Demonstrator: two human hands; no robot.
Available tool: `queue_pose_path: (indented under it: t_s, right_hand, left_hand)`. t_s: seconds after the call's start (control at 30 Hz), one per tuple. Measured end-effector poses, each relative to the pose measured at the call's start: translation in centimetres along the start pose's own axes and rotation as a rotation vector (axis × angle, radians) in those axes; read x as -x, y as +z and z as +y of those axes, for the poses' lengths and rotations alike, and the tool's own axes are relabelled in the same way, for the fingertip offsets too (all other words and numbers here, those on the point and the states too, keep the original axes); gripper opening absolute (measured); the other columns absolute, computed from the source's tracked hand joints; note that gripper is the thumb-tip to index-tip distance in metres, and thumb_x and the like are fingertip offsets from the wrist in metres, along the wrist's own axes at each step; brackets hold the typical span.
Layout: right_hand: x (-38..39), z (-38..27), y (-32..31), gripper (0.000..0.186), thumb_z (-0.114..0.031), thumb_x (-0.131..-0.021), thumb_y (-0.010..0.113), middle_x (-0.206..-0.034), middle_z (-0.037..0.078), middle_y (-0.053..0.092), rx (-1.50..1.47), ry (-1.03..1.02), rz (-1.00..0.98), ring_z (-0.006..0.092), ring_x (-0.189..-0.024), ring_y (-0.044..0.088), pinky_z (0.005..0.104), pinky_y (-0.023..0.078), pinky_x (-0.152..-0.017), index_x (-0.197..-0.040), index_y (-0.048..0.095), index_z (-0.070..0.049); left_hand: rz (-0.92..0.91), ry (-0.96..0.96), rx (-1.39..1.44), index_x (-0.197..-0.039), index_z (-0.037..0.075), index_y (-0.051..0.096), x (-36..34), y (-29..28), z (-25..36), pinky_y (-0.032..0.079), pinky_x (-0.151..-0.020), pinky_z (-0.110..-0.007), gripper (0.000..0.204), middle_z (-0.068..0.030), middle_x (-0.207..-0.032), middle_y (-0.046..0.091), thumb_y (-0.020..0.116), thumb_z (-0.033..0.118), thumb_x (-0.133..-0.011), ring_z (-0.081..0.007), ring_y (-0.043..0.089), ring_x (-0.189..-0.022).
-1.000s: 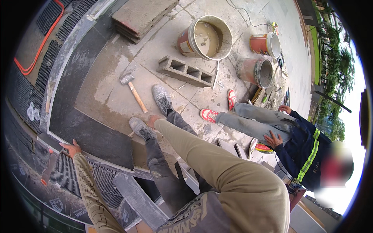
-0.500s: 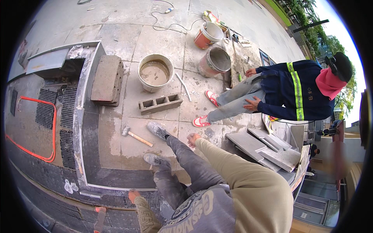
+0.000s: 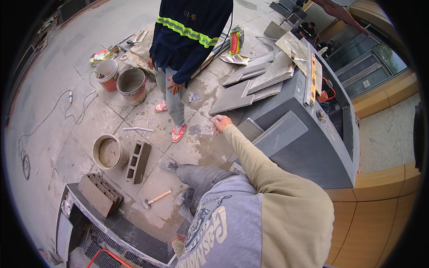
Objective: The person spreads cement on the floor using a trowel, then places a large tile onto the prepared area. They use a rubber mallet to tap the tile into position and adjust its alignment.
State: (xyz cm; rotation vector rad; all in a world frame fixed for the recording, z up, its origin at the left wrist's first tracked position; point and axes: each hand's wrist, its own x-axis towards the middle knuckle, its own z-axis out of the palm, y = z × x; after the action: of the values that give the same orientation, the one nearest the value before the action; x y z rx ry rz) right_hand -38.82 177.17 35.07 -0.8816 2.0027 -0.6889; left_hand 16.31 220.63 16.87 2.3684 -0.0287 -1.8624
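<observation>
My right hand (image 3: 220,124) is stretched out over the paving, fingers curled in, and nothing shows in it. Closest to it lie grey stone slabs (image 3: 230,98), stacked unevenly; I see no contact. Low in the view, my left hand (image 3: 178,238) is by the dark stone border (image 3: 145,232), partly hidden by my body, its fingers unclear. A hammer (image 3: 159,196) with a wooden handle lies on the paving beyond my feet. Past it are a hollow concrete block (image 3: 139,162) and a bucket (image 3: 108,152) with muddy liquid inside.
A co-worker (image 3: 190,40) in a dark reflective jacket stands ahead. Beside them are two more buckets (image 3: 132,86). Brown blocks (image 3: 99,194) are stacked at the left, near an open trench. On my right, a grey stone-clad planter (image 3: 308,147) carries a spirit level (image 3: 313,80).
My view has swung right, bringing the planter and spirit level into sight. My right hand now appears nearer the slabs, still curled. My left hand shows less, behind my body.
</observation>
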Motion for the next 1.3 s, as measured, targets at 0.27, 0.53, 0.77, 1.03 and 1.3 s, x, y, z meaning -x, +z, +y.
queue_pose_path:
  t_s: [0.27, 0.53, 0.77, 1.03, 1.3]
  right_hand:
    - [-4.9, -3.8, -16.9, 0.025, -0.015, -0.098, 0.063, -0.089, 0.008, 0.071, -0.437, -0.12, 0.358, 0.0147, -0.063, 0.067, 0.0297, 0.057, -0.052, -0.12, 0.063, -0.003]
    - [-9.9, 0.9, -15.0, 0.018, -0.019, -0.088, 0.073, -0.078, 0.011, 0.073, -0.12, -0.191, 0.04, 0.0217, -0.066, 0.072, 0.0371, 0.057, -0.065, -0.085, 0.065, -0.004]
    - [-11.6, 14.7, -22.0, 0.024, -0.034, -0.096, 0.068, -0.077, 0.015, 0.071, 0.073, -0.037, 0.508, 0.0364, -0.073, 0.07, 0.0454, 0.054, -0.069, -0.095, 0.073, -0.011]
    - [-3.5, 16.3, -59.3, 0.018, -0.024, -0.097, 0.061, -0.091, 0.014, 0.069, 0.205, 0.216, 1.74, 0.0359, -0.085, 0.067, 0.0457, 0.051, -0.075, -0.098, 0.064, -0.005]
    - [4.9, 45.2, -79.0, 0.06, -0.052, -0.098, 0.059, -0.13, 0.023, 0.067, 0.708, 0.79, 0.855, 0.0409, -0.121, 0.063, 0.05, 0.049, -0.103, -0.135, 0.065, -0.006]
  left_hand:
    - [0.112, 0.018, 0.013, -0.106, 0.006, 0.062, 3.5, -3.3, 10.0, 0.057, -0.06, -0.049, 0.016, -0.0109, -0.09, 0.068, 0.058, 0.02, -0.099, -0.0295, 0.07, -0.074]
    - [0.022, 0.063, -0.173, -0.11, 0.006, 0.06, 7.9, 10.8, 20.1, 0.056, -0.055, -0.048, 0.019, -0.0124, -0.089, 0.069, 0.058, 0.022, -0.1, -0.0298, 0.07, -0.07]
    - [-0.123, 0.137, -0.431, -0.114, 0.006, 0.058, 12.4, 23.9, 31.0, 0.055, -0.05, -0.046, 0.022, -0.0137, -0.087, 0.069, 0.058, 0.023, -0.101, -0.03, 0.07, -0.066]
    - [-0.004, 0.202, -0.566, -0.118, 0.005, 0.056, 13.5, 28.9, 44.8, 0.054, -0.045, -0.045, 0.026, -0.0152, -0.086, 0.07, 0.058, 0.025, -0.102, -0.0303, 0.07, -0.062]
    - [0.09, 0.463, -0.765, -0.122, 0.007, 0.061, 15.8, 30.1, 61.4, 0.056, -0.057, -0.041, 0.035, -0.0126, -0.098, 0.071, 0.063, 0.034, -0.099, -0.0283, 0.072, -0.076]
